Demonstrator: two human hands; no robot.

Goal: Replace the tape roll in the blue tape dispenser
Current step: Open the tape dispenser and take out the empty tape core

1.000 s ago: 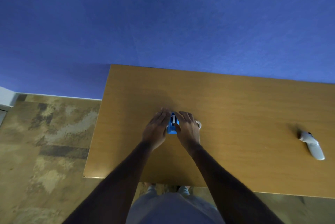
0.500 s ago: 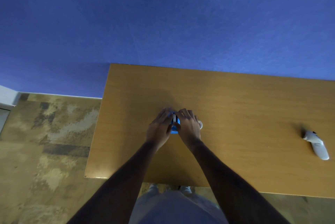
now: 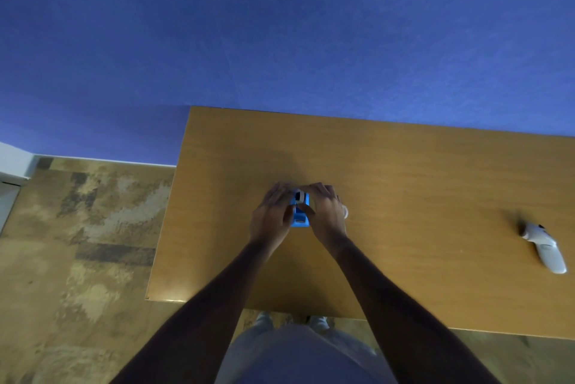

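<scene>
The small blue tape dispenser (image 3: 300, 215) stands on the wooden table (image 3: 404, 184), held between both hands. My left hand (image 3: 271, 217) presses against its left side. My right hand (image 3: 326, 212) grips its right side, with the fingertips over the top where a white tape roll (image 3: 299, 196) shows inside the dispenser. A second whitish tape roll (image 3: 344, 212) lies on the table just right of my right hand, mostly hidden behind it.
A white handheld controller (image 3: 545, 247) lies at the table's right end. A blue wall rises behind the table's far edge. Patterned brown floor lies to the left, and my feet show below the near edge.
Both hands have closed in tighter around the dispenser and my right fingertips have shifted over its top. The dispenser stays at the same spot on the table.
</scene>
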